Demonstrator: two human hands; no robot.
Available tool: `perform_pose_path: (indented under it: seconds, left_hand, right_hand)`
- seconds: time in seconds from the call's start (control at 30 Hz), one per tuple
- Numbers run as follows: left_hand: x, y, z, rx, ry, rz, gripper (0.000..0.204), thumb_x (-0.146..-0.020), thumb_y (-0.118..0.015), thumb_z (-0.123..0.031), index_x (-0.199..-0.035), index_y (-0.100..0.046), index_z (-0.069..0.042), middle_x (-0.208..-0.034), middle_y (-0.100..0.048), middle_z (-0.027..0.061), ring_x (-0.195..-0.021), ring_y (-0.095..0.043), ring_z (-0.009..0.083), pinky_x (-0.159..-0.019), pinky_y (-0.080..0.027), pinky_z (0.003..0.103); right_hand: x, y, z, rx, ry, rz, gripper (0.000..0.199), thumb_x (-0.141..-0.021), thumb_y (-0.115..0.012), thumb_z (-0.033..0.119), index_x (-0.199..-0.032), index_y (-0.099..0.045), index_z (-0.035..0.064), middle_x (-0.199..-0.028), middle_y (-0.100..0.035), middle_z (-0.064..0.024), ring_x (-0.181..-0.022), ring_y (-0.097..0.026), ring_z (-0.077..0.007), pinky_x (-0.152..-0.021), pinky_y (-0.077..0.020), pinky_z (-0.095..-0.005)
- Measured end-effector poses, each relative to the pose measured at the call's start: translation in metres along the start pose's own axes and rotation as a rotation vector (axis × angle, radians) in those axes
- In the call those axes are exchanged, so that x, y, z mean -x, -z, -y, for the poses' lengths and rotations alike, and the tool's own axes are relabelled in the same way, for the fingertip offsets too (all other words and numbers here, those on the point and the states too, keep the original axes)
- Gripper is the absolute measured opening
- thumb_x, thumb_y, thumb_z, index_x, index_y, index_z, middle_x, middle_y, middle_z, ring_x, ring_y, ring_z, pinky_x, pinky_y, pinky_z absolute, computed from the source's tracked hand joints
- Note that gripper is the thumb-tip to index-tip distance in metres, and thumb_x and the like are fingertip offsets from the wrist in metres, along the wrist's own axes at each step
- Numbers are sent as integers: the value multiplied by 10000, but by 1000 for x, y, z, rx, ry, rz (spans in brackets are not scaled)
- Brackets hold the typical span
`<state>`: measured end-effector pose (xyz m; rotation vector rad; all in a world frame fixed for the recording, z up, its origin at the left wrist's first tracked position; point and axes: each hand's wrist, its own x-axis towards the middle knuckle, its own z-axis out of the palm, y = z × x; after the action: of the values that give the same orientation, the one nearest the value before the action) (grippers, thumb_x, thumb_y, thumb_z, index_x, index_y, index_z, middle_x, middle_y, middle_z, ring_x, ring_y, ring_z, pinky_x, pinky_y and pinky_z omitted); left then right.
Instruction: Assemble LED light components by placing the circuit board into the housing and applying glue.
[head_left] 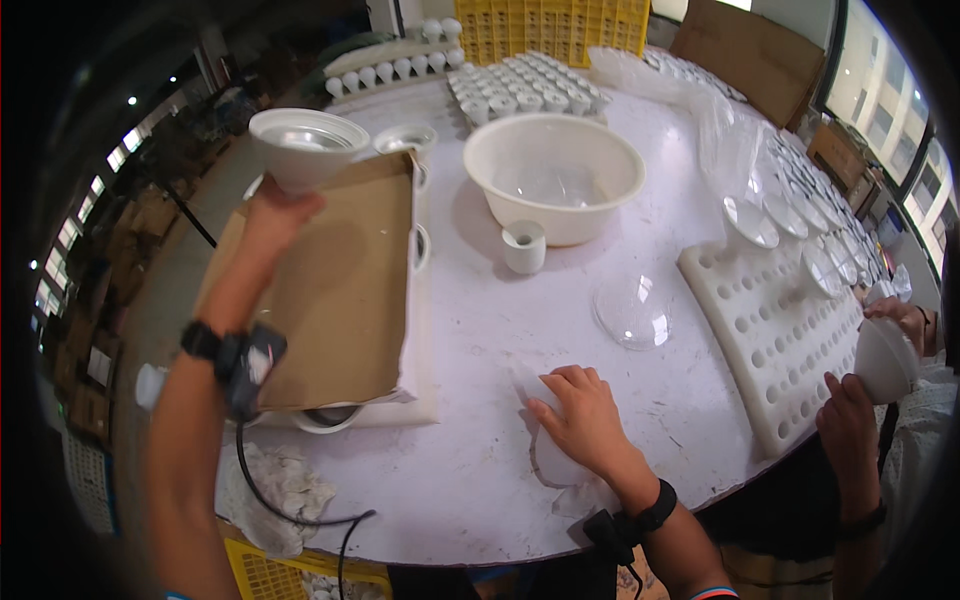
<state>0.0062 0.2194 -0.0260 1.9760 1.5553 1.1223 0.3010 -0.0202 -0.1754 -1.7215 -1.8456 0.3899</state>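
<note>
My left hand (283, 215) is raised above the far left part of a brown cardboard tray (335, 310), its fingers closed around the underside of a white cone-shaped lamp housing (305, 150) with its wide rim up. Low over the near middle of the table, my right hand (585, 410) has its fingers curled on a pale, thin, sheet-like piece (553, 462); whether this is cloth or plastic I cannot tell. Beyond it stands a small white lamp cup (524, 250), touching or close to a white basin (490, 185). A clear dome cover (637, 315) lies to the right.
More white housings sit under and behind the tray. A white perforated board (730, 300) holds several reflector-like cups. A co-worker's hands (850, 405) hold a white housing (887, 362) at right. Bulb racks (395, 72) and a yellow crate (550, 30) stand far back; a crumpled rag (285, 490) lies near left.
</note>
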Motion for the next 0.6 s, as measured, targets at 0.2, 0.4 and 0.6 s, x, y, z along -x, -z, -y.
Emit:
perform_pose_path:
  seconds: [0.2,0.4,0.6]
  left_hand:
    - [216,80,59,292,-158,208,575,-664,-768,-163,-1155,-518,0,-1054,-625,117,-955,-604,203,-823,-479,327]
    - [349,-8,-31,616,11,598,561,-676,-778,-133,-1160,-527,-3,-1101,-614,117,-998,-591,186,-887,-466,336]
    - [403,-25,-27,675,127,759,559,-731,-739,-101,-1224,-485,-27,-1172,-564,104,-1087,-535,191,-940,-424,337]
  right_hand:
    - [53,35,19,-119,50,-374,326,-773,-661,145,-1081,-602,55,-1079,-561,-141,-1027,-500,-302,-871,-397,-395]
    - [113,43,84,-909,-180,7,282,-899,-544,141,-1150,-562,12,-1068,-603,-90,-934,-579,-158,-797,-465,-284]
    - [137,30,106,-1162,-320,254,400,-953,-443,271,-1276,-470,36,-1146,-574,-99,-1065,-536,-174,-908,-430,-306]
